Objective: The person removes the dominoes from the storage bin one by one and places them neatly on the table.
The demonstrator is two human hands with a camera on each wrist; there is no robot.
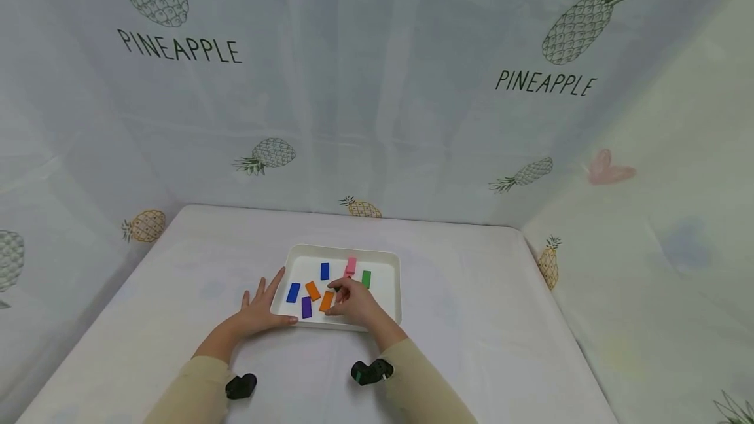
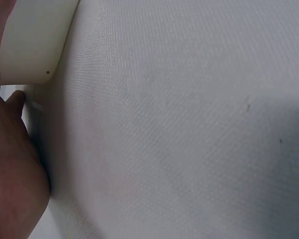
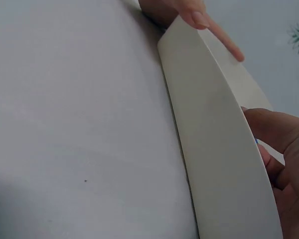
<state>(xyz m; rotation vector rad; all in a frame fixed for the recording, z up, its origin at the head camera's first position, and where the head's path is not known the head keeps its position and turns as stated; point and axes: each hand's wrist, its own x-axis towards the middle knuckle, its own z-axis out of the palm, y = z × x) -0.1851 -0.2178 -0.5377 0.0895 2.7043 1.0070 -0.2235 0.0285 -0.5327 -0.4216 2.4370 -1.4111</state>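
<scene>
A shallow white tray (image 1: 383, 303) lies on the table with several small coloured blocks in it. My left hand (image 1: 259, 313) rests at its near-left corner, fingers spread along the left side and thumb along the front rim. Over the tray, my right hand (image 1: 356, 303) reaches down with thumb and forefinger apart, close to an orange block (image 1: 326, 301). A small dark patch shows by its fingertips; I cannot tell whether they hold anything. In the right wrist view, the tray wall (image 3: 204, 119) partly hides the right hand's fingers (image 3: 271, 124).
Also in the tray are a second orange block (image 1: 313, 290), a purple block (image 1: 306, 307), blue blocks (image 1: 292, 292), a pink block (image 1: 351, 265) and a green block (image 1: 366, 279). White cloth covers the table (image 1: 471, 319); a pineapple-print curtain (image 1: 377, 84) hangs behind.
</scene>
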